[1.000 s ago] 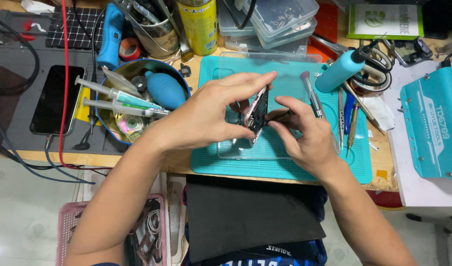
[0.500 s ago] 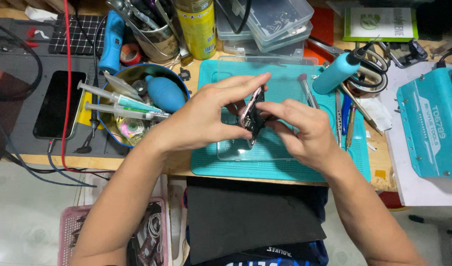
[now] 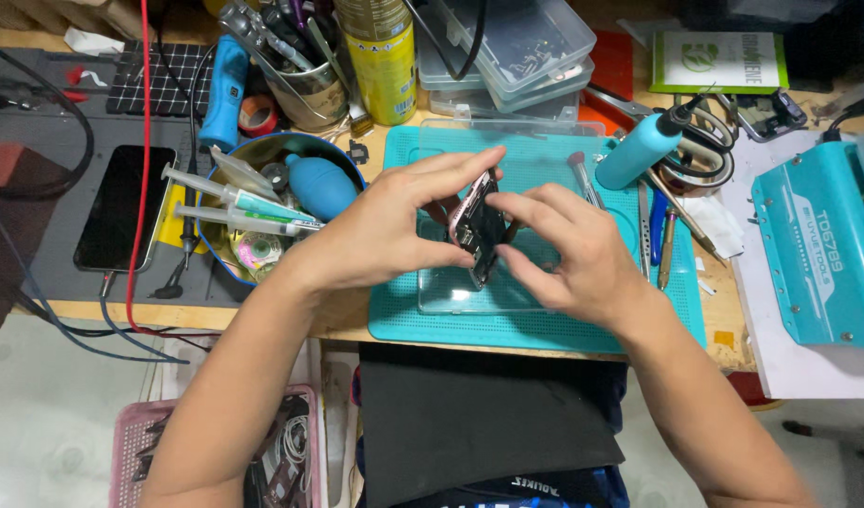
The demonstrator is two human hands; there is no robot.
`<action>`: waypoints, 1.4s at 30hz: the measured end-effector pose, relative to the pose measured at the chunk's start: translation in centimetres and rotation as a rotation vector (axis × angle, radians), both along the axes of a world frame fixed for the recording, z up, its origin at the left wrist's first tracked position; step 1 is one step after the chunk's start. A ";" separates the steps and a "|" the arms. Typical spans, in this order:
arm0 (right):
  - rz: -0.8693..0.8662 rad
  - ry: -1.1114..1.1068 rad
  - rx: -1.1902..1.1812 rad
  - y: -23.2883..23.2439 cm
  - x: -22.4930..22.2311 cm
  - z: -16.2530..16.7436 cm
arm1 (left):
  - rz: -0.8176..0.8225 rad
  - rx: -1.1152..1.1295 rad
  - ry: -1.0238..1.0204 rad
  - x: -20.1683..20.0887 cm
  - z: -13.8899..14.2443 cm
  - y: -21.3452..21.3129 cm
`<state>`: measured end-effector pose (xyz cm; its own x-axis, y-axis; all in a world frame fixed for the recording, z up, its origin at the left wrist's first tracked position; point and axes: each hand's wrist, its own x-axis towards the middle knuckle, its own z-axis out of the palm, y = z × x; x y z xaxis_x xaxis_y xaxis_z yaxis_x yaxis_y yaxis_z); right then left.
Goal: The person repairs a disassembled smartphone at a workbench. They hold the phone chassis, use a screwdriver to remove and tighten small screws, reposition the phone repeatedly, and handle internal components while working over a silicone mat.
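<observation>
Bowl (image 3: 227,155) of syringes at your left, blue bottle (image 3: 641,150) and tools right, black phone (image 3: 119,207) far left. Your left hand (image 3: 380,230) and right hand (image 3: 568,254) grip phone (image 3: 477,226) edge-up between fingertips, above teal mat (image 3: 535,325) on tabletop.

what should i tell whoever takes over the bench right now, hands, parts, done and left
Left hand: fingers grip the top and near edge of the opened phone, held tilted on edge above the clear plate on the teal mat.
Right hand: fingers pinch the phone's other side; what they work on is hidden.
Nearby: a brush and tweezers lie on the mat to the right; syringes and a blue blower sit in the bowl on the left; another phone lies on the dark mat.
Done: phone is open.
Left: not closed up.
</observation>
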<state>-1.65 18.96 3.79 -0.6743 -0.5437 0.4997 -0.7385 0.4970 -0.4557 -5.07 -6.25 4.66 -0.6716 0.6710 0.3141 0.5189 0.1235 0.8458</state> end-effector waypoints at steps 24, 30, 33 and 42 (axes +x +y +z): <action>-0.056 0.002 0.062 -0.5 0.5 0.0 | 0.004 0.007 -0.013 -0.3 -0.4 -0.2; -0.075 -0.022 0.032 -0.6 0.6 0.0 | 0.009 0.002 -0.027 -0.3 -0.5 -0.3; -0.062 -0.007 0.023 -0.6 0.7 0.0 | 0.001 0.024 0.063 -0.3 -0.5 -0.4; -0.091 -0.060 0.033 -0.9 0.8 0.0 | 0.017 0.005 -0.018 -0.1 -0.2 -0.4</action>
